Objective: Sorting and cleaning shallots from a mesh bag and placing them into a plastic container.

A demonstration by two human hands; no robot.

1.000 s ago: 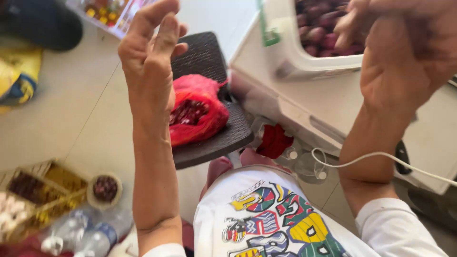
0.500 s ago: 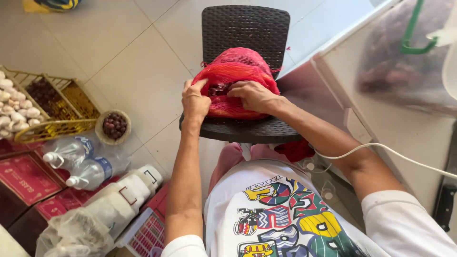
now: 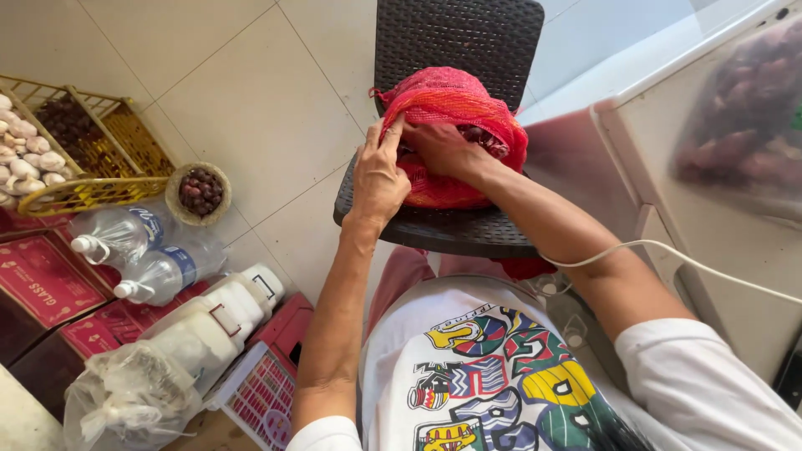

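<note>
A red mesh sack (image 3: 455, 104) holding dark red round produce lies on the seat of a dark woven plastic chair (image 3: 455, 38) in front of me. My left hand (image 3: 378, 171) rests on the sack's left side, fingers pinching the mesh at its opening. My right hand (image 3: 441, 149) reaches into the open mouth of the sack, its fingers partly hidden inside the netting. I cannot tell whether it grips anything within.
At left a gold wire basket (image 3: 117, 179) holds garlic and dark produce. Beside it sit a small round basket (image 3: 198, 192), two plastic water bottles (image 3: 138, 250), white jugs (image 3: 221, 313) and red boxes (image 3: 50, 280). A white counter (image 3: 668, 159) with a bagged pile stands at right.
The view has moved closer to the sack. My right hand has pushed deeper into its opening, and my left hand has slid onto the mesh beside it.
</note>
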